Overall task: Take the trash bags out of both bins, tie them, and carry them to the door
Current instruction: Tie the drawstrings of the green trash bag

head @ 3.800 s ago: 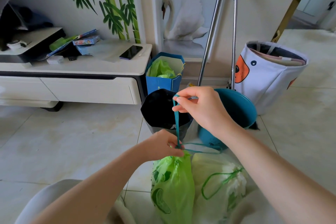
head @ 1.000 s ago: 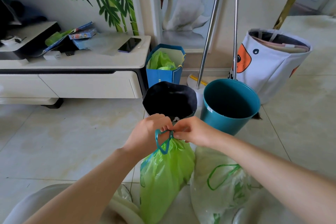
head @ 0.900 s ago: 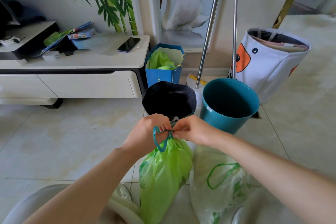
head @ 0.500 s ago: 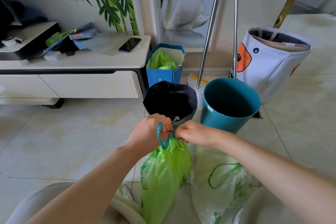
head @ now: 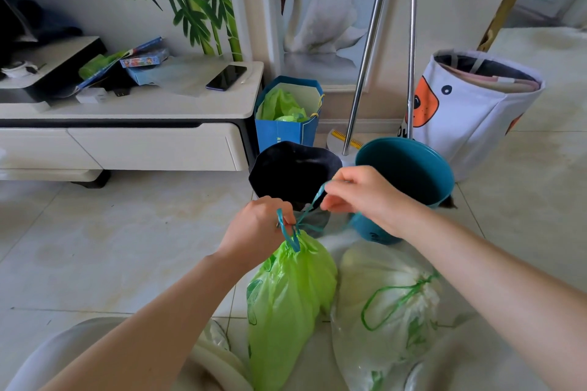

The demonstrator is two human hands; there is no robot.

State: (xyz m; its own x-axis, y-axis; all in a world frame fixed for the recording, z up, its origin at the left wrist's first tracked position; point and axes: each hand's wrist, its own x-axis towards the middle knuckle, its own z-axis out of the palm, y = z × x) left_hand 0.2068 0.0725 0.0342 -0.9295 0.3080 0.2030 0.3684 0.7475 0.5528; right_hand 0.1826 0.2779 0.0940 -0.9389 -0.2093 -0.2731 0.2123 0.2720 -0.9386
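Observation:
A bright green trash bag [head: 286, 305] stands on the floor in front of me, its neck gathered by a teal drawstring [head: 290, 233]. My left hand [head: 257, 228] grips the drawstring loop at the bag's neck. My right hand [head: 362, 194] pinches the other strand and holds it taut up and to the right. A pale translucent bag [head: 384, 301] with a green drawstring lies to the right of it, cinched shut. Behind the hands stand a black bin [head: 293, 173] and a teal bin [head: 409, 168], both without bags.
A blue paper bag [head: 286, 130] with green plastic inside stands by the white TV cabinet [head: 127, 140]. Two metal poles [head: 365, 51] lean on the wall. A white fabric basket [head: 470, 111] sits at the right. A doorway opens at the far upper right.
My right hand has moved up and to the right, drawing the teal strand out taut. The left hand stays at the bag's neck, holding the loop.

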